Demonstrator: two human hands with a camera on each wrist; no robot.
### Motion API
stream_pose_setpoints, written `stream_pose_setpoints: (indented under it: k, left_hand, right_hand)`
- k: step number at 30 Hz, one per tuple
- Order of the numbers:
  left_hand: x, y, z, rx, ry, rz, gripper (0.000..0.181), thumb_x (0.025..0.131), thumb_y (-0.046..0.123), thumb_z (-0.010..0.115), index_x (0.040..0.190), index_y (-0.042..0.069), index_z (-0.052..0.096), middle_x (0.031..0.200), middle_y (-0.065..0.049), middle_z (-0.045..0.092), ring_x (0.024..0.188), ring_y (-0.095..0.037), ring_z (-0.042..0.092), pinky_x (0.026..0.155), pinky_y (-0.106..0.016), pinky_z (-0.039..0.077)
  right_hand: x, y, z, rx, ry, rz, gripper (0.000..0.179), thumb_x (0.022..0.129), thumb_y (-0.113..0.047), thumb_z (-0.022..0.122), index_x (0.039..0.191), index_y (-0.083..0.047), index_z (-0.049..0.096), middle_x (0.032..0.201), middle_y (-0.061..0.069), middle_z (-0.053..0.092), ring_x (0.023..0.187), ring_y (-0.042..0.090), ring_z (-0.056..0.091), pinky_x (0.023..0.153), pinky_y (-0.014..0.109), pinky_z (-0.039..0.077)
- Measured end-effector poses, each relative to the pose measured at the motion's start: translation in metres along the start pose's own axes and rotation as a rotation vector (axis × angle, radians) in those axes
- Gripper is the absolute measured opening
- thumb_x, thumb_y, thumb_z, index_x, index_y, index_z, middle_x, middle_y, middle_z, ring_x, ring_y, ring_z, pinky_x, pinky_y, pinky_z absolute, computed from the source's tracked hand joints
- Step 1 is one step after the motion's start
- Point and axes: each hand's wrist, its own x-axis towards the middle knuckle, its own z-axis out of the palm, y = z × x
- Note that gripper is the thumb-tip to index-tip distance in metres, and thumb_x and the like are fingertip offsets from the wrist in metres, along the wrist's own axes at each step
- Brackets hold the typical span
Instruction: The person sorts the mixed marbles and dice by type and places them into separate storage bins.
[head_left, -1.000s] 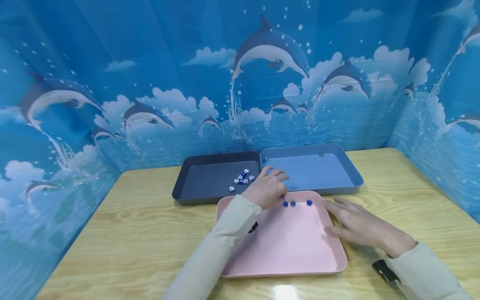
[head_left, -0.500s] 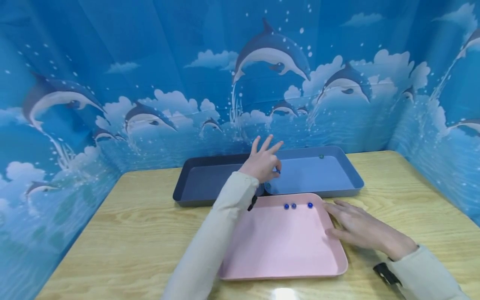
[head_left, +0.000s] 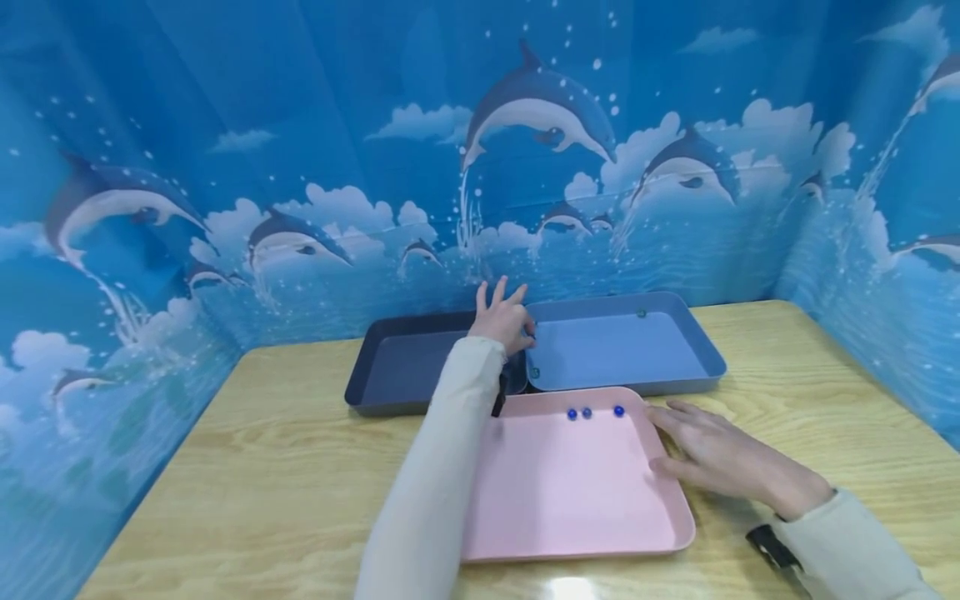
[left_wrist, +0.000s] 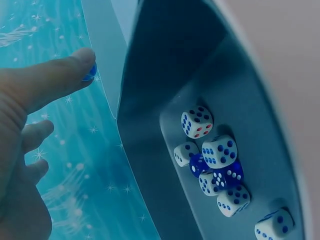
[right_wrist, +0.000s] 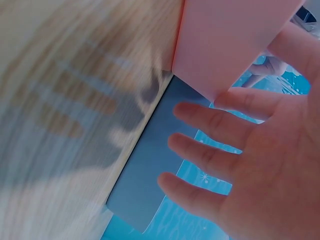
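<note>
My left hand (head_left: 504, 323) is raised over the border between the dark grey tray (head_left: 362, 367) and the blue-grey tray (head_left: 630, 354). Its thumb and index finger pinch a small blue marble (left_wrist: 90, 73), mostly hidden by the fingertip in the left wrist view; the other fingers are spread. White dice (left_wrist: 219, 151) and blue dice (left_wrist: 233, 173) lie in the dark tray, covered by the hand in the head view. Three blue marbles (head_left: 618, 411) lie along the far side of the pink tray (head_left: 570, 492). My right hand (head_left: 720, 450) rests against that tray's right wall, fingers extended.
Greenish marbles (head_left: 535, 372) sit in the blue-grey tray, one near its left side and one at the back. All three trays stand close together on a wooden table (head_left: 300, 475). A dolphin-print curtain (head_left: 337, 125) rises behind the table.
My left hand has lifted a blue marble from the far left part of the pink tray and carried it up and leftward to the dark tray's edge. The right hand has stayed put.
</note>
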Motion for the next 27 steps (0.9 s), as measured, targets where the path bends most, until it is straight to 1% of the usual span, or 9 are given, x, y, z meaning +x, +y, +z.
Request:
stream_pose_setpoints:
  k: [6,12,16,20,24,27]
  left_hand:
    - [0.0014,-0.0002,0.0016,0.008,-0.011,-0.005,0.015,0.09,0.037,0.079,0.101,0.027,0.082,0.167,-0.002,0.022,0.155,-0.031,-0.002,0.121,-0.057,-0.004]
    - [0.0029,0.0,0.0039,0.017,-0.003,0.015,0.013,0.09,0.036,0.079,0.098,0.027,0.083,0.166,-0.002,0.026,0.155,-0.029,0.004,0.121,-0.058,-0.001]
    - [0.0041,0.0008,0.0045,0.029,-0.002,0.007,0.013,0.09,0.036,0.079,0.099,0.028,0.083,0.166,-0.002,0.028,0.155,-0.028,0.007,0.122,-0.057,0.001]
    - [0.0055,0.0023,0.0029,0.037,0.02,-0.009,0.017,0.09,0.035,0.079,0.105,0.027,0.082,0.165,-0.002,0.03,0.155,-0.027,0.009,0.122,-0.056,0.003]
    - [0.005,0.0029,0.0013,0.037,0.045,-0.014,0.024,0.091,0.034,0.079,0.113,0.025,0.08,0.164,-0.003,0.031,0.154,-0.027,0.01,0.122,-0.056,0.004]
    - [0.0032,0.0023,0.0015,0.029,0.052,-0.008,0.026,0.091,0.033,0.079,0.116,0.024,0.079,0.164,-0.004,0.032,0.154,-0.028,0.011,0.122,-0.057,0.004]
  right_hand:
    - [0.0,-0.001,0.0015,-0.006,-0.008,0.012,0.065,0.094,-0.028,0.073,0.137,0.016,0.051,0.137,0.034,0.054,0.126,0.063,0.043,0.099,0.073,0.038]
    - [0.0007,-0.0005,0.0005,-0.003,-0.024,0.028,0.066,0.093,-0.028,0.074,0.137,0.015,0.051,0.137,0.034,0.054,0.126,0.064,0.043,0.098,0.073,0.039]
    - [0.0019,-0.0006,0.0,0.006,-0.03,0.023,0.064,0.094,-0.027,0.073,0.136,0.016,0.052,0.137,0.034,0.054,0.125,0.064,0.043,0.097,0.073,0.039]
    - [0.0015,-0.0005,-0.001,0.006,-0.027,0.022,0.064,0.093,-0.027,0.073,0.136,0.016,0.052,0.136,0.035,0.054,0.125,0.064,0.043,0.097,0.073,0.039]
    - [0.0011,-0.0004,-0.002,0.008,-0.033,0.027,0.065,0.094,-0.027,0.073,0.138,0.015,0.051,0.137,0.034,0.054,0.126,0.063,0.043,0.097,0.073,0.039]
    - [0.0006,-0.0012,-0.0017,0.008,-0.025,0.027,0.065,0.093,-0.028,0.074,0.138,0.015,0.052,0.137,0.034,0.054,0.125,0.063,0.043,0.098,0.073,0.039]
